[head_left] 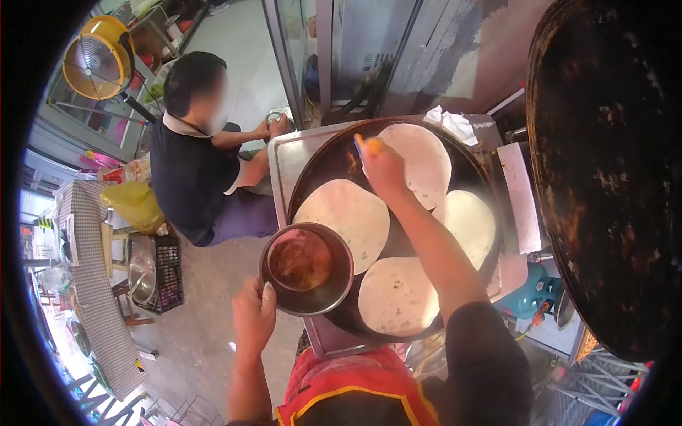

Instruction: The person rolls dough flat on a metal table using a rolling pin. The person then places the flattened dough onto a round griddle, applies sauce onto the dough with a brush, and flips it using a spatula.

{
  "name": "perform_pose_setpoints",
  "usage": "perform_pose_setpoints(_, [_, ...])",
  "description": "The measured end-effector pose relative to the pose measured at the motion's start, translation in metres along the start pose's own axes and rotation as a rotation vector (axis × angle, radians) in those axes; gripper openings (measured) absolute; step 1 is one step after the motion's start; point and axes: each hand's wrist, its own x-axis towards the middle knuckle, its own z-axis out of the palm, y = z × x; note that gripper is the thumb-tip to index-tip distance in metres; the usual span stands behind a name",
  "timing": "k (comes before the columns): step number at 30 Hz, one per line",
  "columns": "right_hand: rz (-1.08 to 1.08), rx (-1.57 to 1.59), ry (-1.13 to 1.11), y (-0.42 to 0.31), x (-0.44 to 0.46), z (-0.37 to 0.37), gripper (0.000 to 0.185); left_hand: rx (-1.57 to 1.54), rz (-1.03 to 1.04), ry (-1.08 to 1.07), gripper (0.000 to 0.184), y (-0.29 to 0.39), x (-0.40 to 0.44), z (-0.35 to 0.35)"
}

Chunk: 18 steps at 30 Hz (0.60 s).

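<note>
My left hand [253,312] grips the rim of a round metal bowl [342,273] with reddish-brown liquid in it. The bowl is over the left front edge of a large round black griddle pan [401,245]. Over the back of the pan, my right hand [383,170] is closed around a small tool with an orange part [371,146]; its exact kind is unclear. Several pale flat rounds of dough lie in the pan. One dough round [419,153] is beside my right hand, another dough round [344,216] behind the bowl, and a third dough round [398,295] at the front.
A large blackened round lid [604,177] stands raised at the right. Crumpled white paper [452,125] lies behind the pan. To the left a seated person [195,163] handles a small container. A teal gas cylinder [529,291], black crate [168,273] and yellow fan [98,57] are around.
</note>
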Motion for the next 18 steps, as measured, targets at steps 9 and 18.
perform_pose_setpoints(9, [0.448,-0.064,0.301,0.165,-0.069,-0.149,0.041,-0.032,0.068,-0.013,0.014,-0.002,-0.002,-0.010])
perform_pose_setpoints(18, [-0.058,0.055,-0.142,-0.017,-0.076,-0.044,0.015,0.019,0.105,-0.007,0.015,-0.003,-0.015,-0.015])
